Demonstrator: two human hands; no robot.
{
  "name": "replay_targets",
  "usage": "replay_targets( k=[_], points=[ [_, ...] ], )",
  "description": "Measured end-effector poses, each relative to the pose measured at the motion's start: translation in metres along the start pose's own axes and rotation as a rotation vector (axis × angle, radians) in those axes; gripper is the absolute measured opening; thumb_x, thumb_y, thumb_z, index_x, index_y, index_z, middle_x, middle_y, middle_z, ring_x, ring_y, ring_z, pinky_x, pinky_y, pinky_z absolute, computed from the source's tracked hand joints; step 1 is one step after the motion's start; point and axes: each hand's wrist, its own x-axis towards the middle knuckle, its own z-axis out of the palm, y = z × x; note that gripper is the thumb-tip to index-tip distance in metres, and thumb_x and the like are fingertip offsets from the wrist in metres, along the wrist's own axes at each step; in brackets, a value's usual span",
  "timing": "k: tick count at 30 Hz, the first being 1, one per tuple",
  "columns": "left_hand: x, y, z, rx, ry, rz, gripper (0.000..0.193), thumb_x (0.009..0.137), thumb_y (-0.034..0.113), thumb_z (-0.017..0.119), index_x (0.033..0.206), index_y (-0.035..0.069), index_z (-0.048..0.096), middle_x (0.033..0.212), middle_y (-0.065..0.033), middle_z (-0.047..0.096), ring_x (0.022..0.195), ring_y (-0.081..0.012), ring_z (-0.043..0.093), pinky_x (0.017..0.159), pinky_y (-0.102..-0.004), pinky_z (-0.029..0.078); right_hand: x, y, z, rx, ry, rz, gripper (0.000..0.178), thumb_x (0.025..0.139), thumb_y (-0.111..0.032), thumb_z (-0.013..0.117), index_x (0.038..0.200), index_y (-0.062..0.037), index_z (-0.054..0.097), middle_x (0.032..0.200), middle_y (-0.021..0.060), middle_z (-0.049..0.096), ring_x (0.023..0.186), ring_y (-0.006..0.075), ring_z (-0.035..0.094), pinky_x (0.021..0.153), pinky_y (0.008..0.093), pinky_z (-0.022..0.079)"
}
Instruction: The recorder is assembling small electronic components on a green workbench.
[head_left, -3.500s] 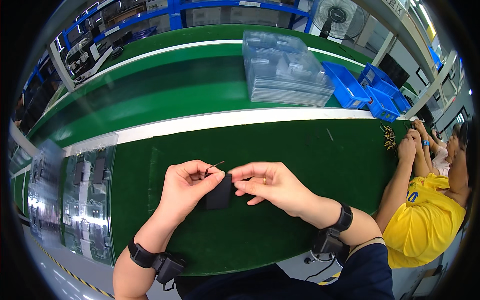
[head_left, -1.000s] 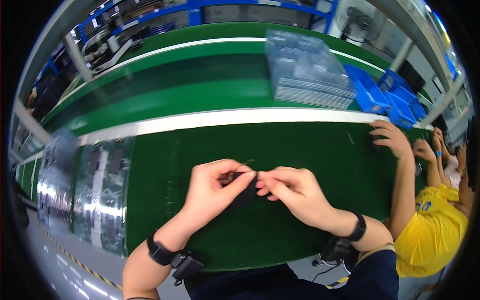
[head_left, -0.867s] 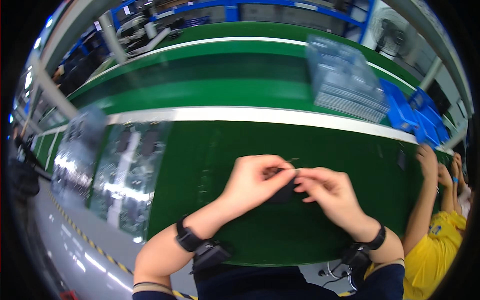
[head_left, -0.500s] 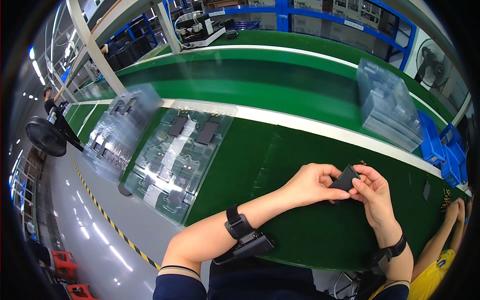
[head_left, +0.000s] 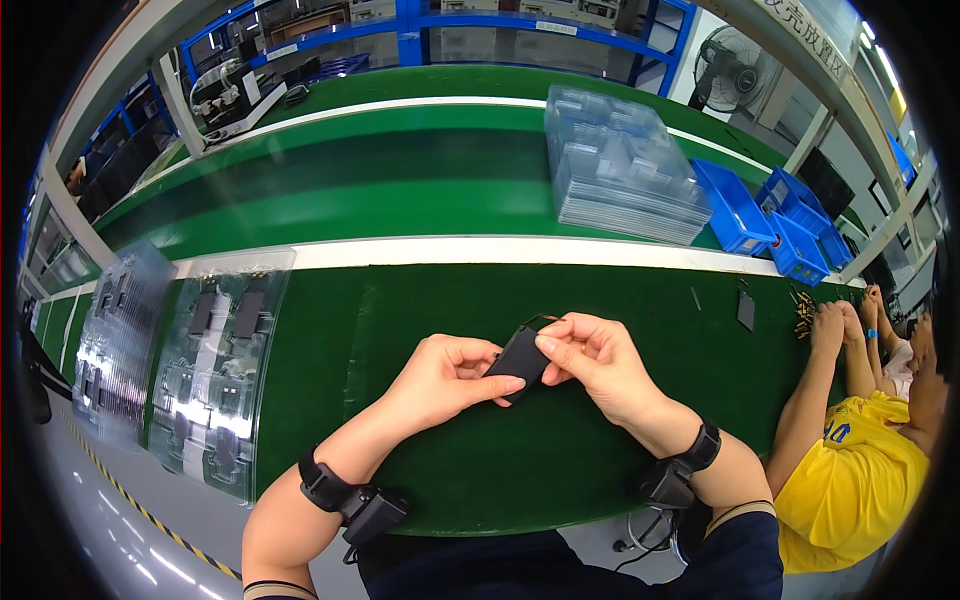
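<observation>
Both hands are meeting over the near edge of the mat-covered bench (head_left: 560,460), the left hand (head_left: 445,375) and right hand (head_left: 598,362) pinching a small flat part (head_left: 520,358) between them. Left of that grip, a clear tray of parts (head_left: 215,370) is lying on the bench, with another tray stack (head_left: 115,335) sitting farther left. Behind the grip, beyond a strip, a conveyor belt (head_left: 380,190) is running across, carrying a pile of clear trays (head_left: 620,165) behind and to the right. Plastic bins (head_left: 735,205) are sitting right of that pile. Far right of the grip, another person's hands (head_left: 835,320) are resting on the bench.

At frame centre, the left hand (head_left: 447,378) and right hand (head_left: 592,362) pinch a small black part (head_left: 519,358) above the green tabletop (head_left: 560,460).
</observation>
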Motion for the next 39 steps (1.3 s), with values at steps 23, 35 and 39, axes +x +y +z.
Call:
replay_targets(
  k=[23,35,39],
  points=[
    [0.001,0.000,0.006,0.039,-0.063,-0.001,0.015,0.077,0.007,0.068,0.088,-0.003,0.063,0.074,-0.0050,0.064,0.067,-0.0087,0.061,0.064,-0.0205,0.049,0.001,0.013,0.001,-0.047,0.050,-0.178,0.017,0.084,-0.019,0.062,0.087,-0.0026,0.063,0.080,-0.0003,0.061,0.071,0.0048,0.054,0.065,0.0201,0.044],
    [-0.002,0.009,0.008,0.077,0.195,0.202,0.040,0.072,0.012,0.073,0.106,0.003,0.054,0.091,-0.0068,0.060,0.083,-0.0131,0.061,0.074,-0.0284,0.051,-0.001,0.004,-0.003,0.001,-0.022,0.048,0.015,0.084,-0.015,0.062,0.092,-0.0024,0.064,0.085,0.0023,0.063,0.077,0.0077,0.059,0.064,0.0207,0.049],
    [-0.001,0.010,0.007,0.350,0.342,0.474,0.031,0.071,0.009,0.072,0.099,0.004,0.062,0.091,-0.0060,0.061,0.083,-0.0165,0.062,0.073,-0.0282,0.051,0.000,0.007,0.003,-0.014,0.032,0.009,0.016,0.083,-0.017,0.063,0.090,-0.0024,0.063,0.082,0.0014,0.063,0.074,0.0056,0.058,0.065,0.0204,0.048]
  ],
)
